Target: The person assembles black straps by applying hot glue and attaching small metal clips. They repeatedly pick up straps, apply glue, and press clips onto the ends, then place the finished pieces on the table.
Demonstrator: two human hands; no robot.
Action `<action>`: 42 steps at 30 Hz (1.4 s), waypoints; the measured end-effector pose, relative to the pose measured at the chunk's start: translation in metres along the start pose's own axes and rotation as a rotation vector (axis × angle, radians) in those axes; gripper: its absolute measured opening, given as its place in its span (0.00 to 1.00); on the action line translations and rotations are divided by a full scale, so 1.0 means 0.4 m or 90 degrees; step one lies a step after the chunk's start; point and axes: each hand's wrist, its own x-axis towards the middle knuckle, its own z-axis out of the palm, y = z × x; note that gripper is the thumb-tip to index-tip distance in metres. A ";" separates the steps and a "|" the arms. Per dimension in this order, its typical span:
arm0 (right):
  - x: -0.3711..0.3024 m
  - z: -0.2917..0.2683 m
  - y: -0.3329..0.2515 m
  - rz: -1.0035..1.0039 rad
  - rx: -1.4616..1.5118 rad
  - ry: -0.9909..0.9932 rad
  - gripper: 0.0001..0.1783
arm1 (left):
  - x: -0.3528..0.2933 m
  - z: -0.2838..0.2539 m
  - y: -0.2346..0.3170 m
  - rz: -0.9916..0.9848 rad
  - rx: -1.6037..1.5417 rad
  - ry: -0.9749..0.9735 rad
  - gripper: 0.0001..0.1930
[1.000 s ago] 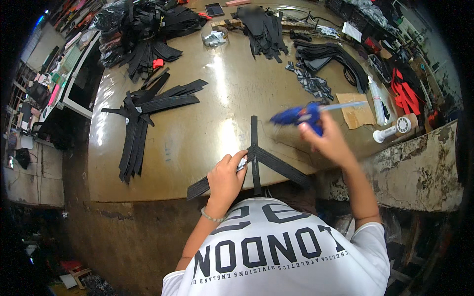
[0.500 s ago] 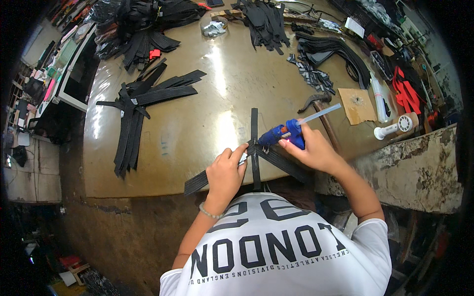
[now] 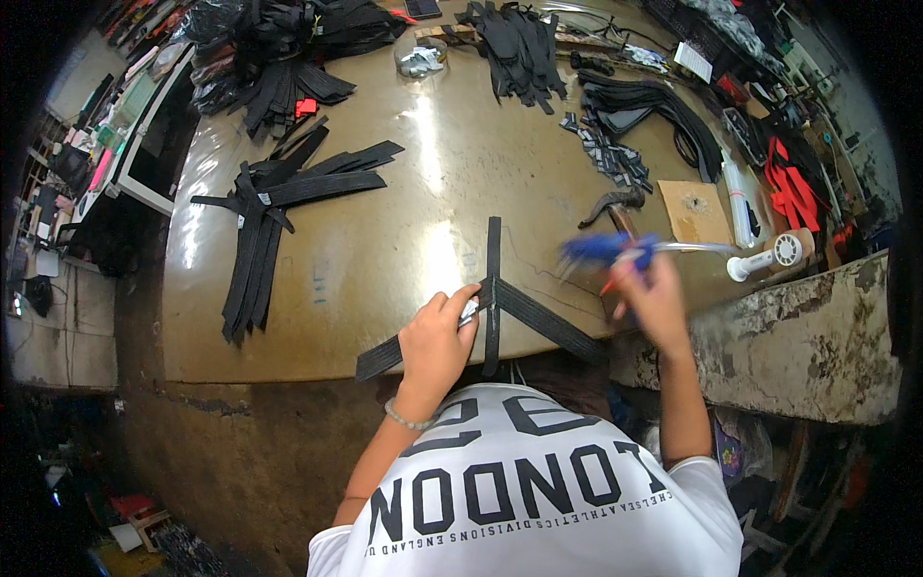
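Note:
A black webbing strap piece [image 3: 548, 321] lies at the table's near edge, its two arms slanting down from a bend. A narrow black strip [image 3: 493, 248] runs upright across that bend. My left hand [image 3: 435, 338] rests on the left arm of the strap, fingertips at the joint, with small white labels [image 3: 468, 312] tucked between its closed fingers. My right hand [image 3: 656, 300], smeared by motion, grips a blue hot glue gun [image 3: 601, 250] with a clear glue stick out of its back. The gun is held off the strap, near the hammer.
Crossed black straps [image 3: 260, 221] are stacked at left. A hammer [image 3: 620, 207], cardboard piece [image 3: 694, 212], bundle of glue sticks [image 3: 740, 212] and white handheld fan [image 3: 769, 255] lie at right. Loose labels [image 3: 611, 154] and more black strips [image 3: 514, 53] lie farther back.
My right hand has carried the glue gun up and right, away from the strap joint, and turned it. My left hand stays on the strap with the labels.

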 end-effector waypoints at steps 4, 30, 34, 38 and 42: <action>0.110 -0.158 0.054 -0.062 -0.414 0.522 0.26 | 0.032 -0.028 -0.014 0.011 -0.282 0.001 0.11; -0.018 0.375 -0.056 0.068 0.435 -0.192 0.12 | 0.068 -0.035 0.080 -0.232 -1.106 -0.070 0.25; -0.034 0.393 -0.035 -0.003 0.491 -0.106 0.10 | 0.072 -0.037 0.076 -0.231 -1.185 -0.044 0.25; -0.042 0.381 -0.026 -0.061 0.487 -0.129 0.07 | 0.069 -0.026 0.081 -0.265 -1.213 -0.005 0.25; -0.037 0.354 -0.028 -0.160 0.431 -0.184 0.06 | 0.083 -0.014 0.064 -0.287 -1.326 -0.002 0.24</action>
